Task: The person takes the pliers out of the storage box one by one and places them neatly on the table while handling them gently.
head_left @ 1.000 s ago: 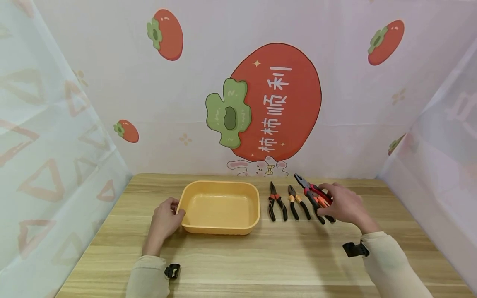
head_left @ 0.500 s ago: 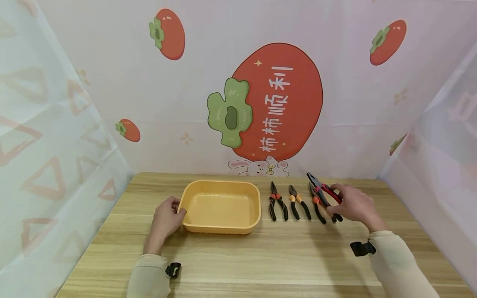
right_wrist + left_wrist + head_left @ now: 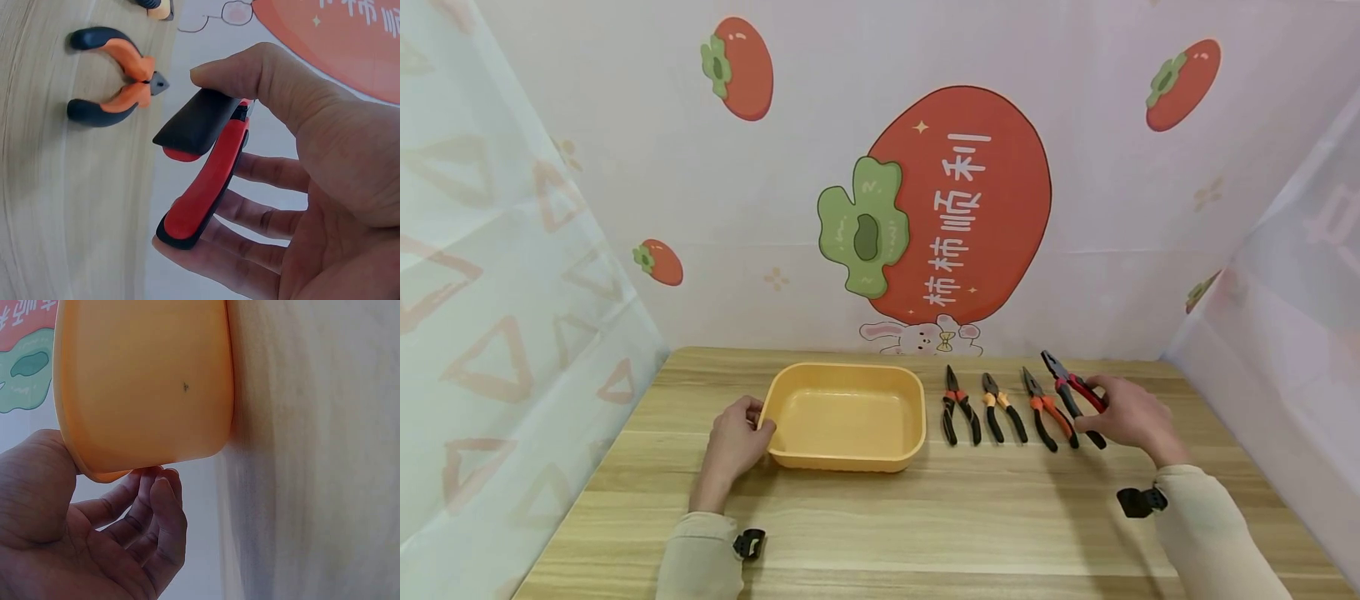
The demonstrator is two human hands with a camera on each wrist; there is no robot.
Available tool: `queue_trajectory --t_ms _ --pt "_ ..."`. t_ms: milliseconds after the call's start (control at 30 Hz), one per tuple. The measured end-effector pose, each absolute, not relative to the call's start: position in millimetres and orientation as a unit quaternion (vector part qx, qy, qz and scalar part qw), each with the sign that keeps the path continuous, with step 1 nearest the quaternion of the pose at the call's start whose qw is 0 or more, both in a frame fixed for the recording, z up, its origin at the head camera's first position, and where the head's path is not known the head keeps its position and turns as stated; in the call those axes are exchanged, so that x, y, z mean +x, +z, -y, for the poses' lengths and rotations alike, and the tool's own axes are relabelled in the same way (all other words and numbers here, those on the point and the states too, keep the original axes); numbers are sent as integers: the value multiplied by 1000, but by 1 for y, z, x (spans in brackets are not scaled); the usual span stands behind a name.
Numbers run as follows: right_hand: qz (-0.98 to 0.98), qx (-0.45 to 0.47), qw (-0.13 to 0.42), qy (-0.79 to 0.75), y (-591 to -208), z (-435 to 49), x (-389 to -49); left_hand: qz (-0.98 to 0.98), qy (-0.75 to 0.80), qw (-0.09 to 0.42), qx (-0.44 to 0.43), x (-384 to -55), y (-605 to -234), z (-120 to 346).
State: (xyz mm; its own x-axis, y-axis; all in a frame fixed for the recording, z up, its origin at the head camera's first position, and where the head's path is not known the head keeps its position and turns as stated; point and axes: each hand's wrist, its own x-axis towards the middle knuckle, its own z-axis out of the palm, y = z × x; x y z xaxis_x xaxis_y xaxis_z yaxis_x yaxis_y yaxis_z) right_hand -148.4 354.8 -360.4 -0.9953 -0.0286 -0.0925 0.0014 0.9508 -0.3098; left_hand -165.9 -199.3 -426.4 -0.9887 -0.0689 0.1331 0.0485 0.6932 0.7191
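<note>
My left hand (image 3: 737, 443) grips the left rim of a yellow plastic tray (image 3: 842, 462), thumb over the edge and fingers behind it. In the left wrist view the tray wall (image 3: 144, 387) shows above the curled fingers. My right hand (image 3: 1131, 414) holds red-and-black combination pliers (image 3: 1070, 387) by the handles, head pointing up and left. The right wrist view shows the thumb on one pliers handle (image 3: 206, 181) side and the fingers round the other. Just left of them lie orange-and-black long-nose pliers (image 3: 1043, 403).
Small pliers with yellow-and-black handles (image 3: 1000, 404) and long-nose pliers with dark, orange-marked handles (image 3: 955, 400) lie in a row between the tray and the right hand. All rest on a wooden table (image 3: 910, 533). A printed cloth backdrop (image 3: 760, 192) rises behind and at both sides.
The right hand has moved to the right with the red-and-black pliers, uncovering the orange-and-black long-nose pliers. The left hand and tray stay in place.
</note>
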Motion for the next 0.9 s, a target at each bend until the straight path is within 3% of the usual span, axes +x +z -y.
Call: queue_trajectory --t_ms 900 --pt "-983 35 74 -166 -383 -390 -158 916 -396 69 6 -165 -426 199"
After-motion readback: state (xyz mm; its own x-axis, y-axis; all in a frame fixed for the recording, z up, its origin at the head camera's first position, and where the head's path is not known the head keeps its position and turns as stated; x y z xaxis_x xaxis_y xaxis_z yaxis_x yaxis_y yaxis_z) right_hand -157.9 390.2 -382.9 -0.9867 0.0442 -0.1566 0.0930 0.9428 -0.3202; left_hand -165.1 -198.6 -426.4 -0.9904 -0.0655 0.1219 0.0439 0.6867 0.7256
